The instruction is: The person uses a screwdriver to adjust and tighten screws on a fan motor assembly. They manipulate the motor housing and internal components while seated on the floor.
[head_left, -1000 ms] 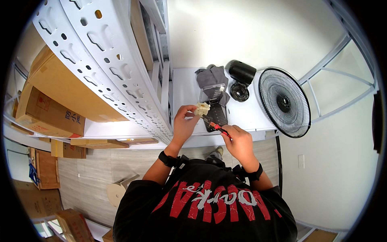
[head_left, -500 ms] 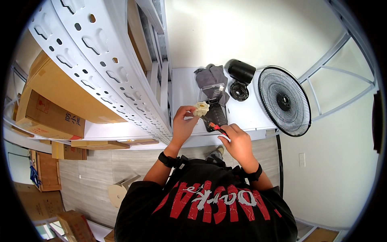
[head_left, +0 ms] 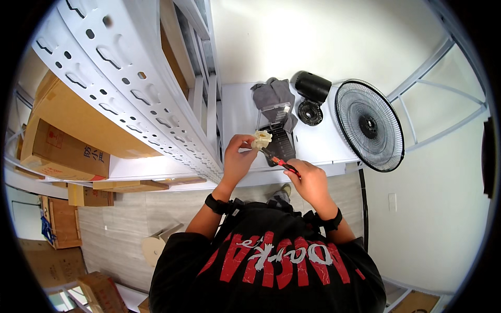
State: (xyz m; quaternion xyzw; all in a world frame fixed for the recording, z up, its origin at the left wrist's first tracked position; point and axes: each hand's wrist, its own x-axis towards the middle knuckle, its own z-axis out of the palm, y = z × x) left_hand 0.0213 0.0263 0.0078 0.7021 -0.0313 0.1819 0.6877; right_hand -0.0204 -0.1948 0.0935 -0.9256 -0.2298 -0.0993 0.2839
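Between the fingertips of my left hand (head_left: 239, 156) is a small cream-coloured plastic part (head_left: 262, 139) with an uneven, lobed rim. My right hand (head_left: 309, 180) is closed around the handle of a red-and-black screwdriver (head_left: 283, 164). Its shaft points up and left, and the tip reaches the cream part; whether it sits inside cannot be made out. Just beyond both hands lies an open dark tool case (head_left: 279, 142) with a clear lid and rows of slots.
On the white shelf are a grey cloth (head_left: 274, 96), a black cylindrical housing (head_left: 313, 87) with a round black part (head_left: 310, 113), and a fan grille (head_left: 369, 125) overhanging at right. A perforated white rack post (head_left: 141, 94) rises close on the left. Cardboard boxes (head_left: 68, 146) stand beyond it.
The view has shifted slightly. My right hand has turned a little around the screwdriver handle and sits slightly lower. My left hand still holds the cream part in nearly the same place.
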